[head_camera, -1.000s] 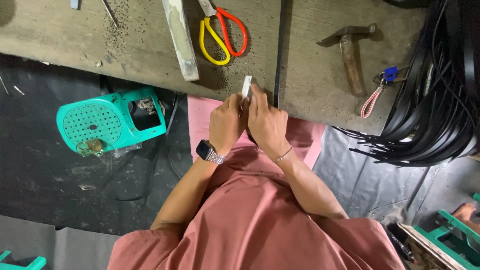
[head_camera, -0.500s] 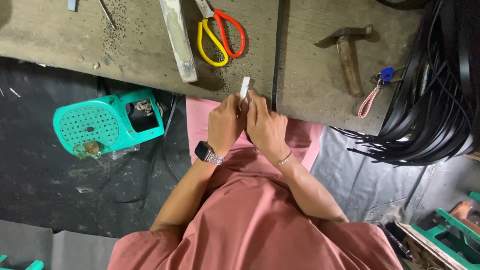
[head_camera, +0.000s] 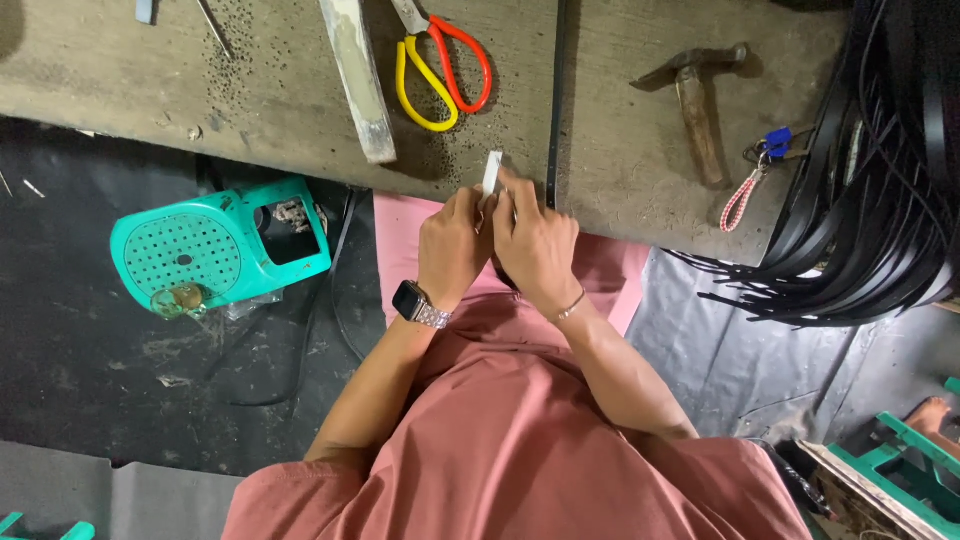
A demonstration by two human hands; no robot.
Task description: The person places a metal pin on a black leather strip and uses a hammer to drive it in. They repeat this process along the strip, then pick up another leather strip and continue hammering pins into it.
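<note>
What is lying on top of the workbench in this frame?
On the workbench lie scissors with red and yellow handles, a hammer, a pale flat bar and a key bunch. The left hand and right hand cover most of a small white piece.

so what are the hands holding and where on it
Both the left hand and the right hand pinch the lower end of a small white strip; its upper end sticks out above the fingertips.

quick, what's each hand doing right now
Left hand: closed, fingers pinching the small white piece at the workbench edge.
Right hand: closed, fingers on the same white piece from the other side.
</note>
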